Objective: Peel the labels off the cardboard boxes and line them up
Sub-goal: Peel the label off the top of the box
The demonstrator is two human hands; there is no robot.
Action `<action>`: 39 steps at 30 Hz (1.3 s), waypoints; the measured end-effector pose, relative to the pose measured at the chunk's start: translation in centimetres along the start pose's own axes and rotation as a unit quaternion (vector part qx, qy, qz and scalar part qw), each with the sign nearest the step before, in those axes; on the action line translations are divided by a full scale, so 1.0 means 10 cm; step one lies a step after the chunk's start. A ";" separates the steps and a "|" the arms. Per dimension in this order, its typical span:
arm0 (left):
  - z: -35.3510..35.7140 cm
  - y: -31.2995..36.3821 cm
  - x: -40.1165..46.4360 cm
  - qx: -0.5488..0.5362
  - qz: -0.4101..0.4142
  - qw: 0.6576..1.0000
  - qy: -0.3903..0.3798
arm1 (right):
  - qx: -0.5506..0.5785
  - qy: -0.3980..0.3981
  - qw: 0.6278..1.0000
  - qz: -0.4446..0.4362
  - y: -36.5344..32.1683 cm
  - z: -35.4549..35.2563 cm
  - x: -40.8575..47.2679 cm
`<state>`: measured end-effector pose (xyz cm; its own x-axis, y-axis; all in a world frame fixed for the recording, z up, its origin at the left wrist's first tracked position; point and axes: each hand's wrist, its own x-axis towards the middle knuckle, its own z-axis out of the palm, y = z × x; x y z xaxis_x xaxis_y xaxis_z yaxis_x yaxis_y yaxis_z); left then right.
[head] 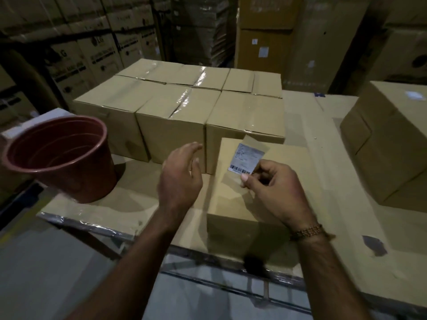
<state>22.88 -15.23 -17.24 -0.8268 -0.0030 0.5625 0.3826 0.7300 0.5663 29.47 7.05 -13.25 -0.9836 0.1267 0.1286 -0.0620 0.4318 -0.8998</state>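
A plain cardboard box (254, 204) sits in front of me on the cardboard-covered table (143, 195). My right hand (275, 192) pinches the lower edge of a white barcode label (246, 158) between thumb and fingers, holding it up over the box top. My left hand (182, 174) hovers open just left of that box, fingers straight, touching nothing. Behind it, several taped boxes (178, 107) stand tightly packed in rows.
A reddish-brown plastic bucket (62, 155) stands at the table's left end. Another box (390, 144) with a white label on top sits at the right. Stacked warehouse cartons fill the background. The table's near edge runs under my forearms.
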 end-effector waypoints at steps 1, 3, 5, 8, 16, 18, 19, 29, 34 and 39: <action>-0.10 -0.11 -0.02 0.002 -0.004 1.000 0.008 | 0.008 -0.008 1.000 0.001 -0.08 0.12 0.01; -0.31 -0.34 -0.03 0.003 -0.010 1.000 0.018 | 0.038 -0.031 0.999 0.004 -0.23 0.39 0.02; -0.54 -0.57 -0.01 0.001 -0.018 0.999 0.027 | 0.061 -0.052 0.997 0.007 -0.38 0.67 0.04; -0.89 -0.89 0.05 0.002 -0.022 0.999 0.048 | 0.088 -0.087 0.992 -0.008 -0.57 1.11 0.08; -1.71 -1.43 0.21 0.031 -0.034 0.992 0.116 | 0.116 -0.130 0.985 -0.009 -1.02 2.17 0.30; -1.88 -1.54 0.29 0.048 -0.042 0.988 0.141 | 0.123 -0.147 0.982 -0.009 -1.14 2.41 0.40; -1.95 -1.61 0.34 0.060 -0.052 0.986 0.149 | 0.117 -0.155 0.981 -0.015 -1.18 2.54 0.47; -2.27 -2.59 0.89 0.143 -0.105 0.970 0.164 | 0.048 -0.137 0.989 -0.005 -1.37 3.67 1.30; -2.34 -3.05 1.09 0.188 -0.111 0.968 0.122 | 0.030 -0.108 0.994 -0.004 -1.47 4.08 1.60; -2.35 -3.37 1.16 0.181 -0.140 0.969 0.090 | -0.064 -0.063 0.996 -0.024 -1.60 4.37 1.75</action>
<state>10.08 -55.98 -15.66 -0.7796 -0.3319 0.5311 -0.0434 0.8746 0.4829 5.81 -36.68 -14.83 -0.9938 -0.0062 0.1106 -0.0960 0.5466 -0.8319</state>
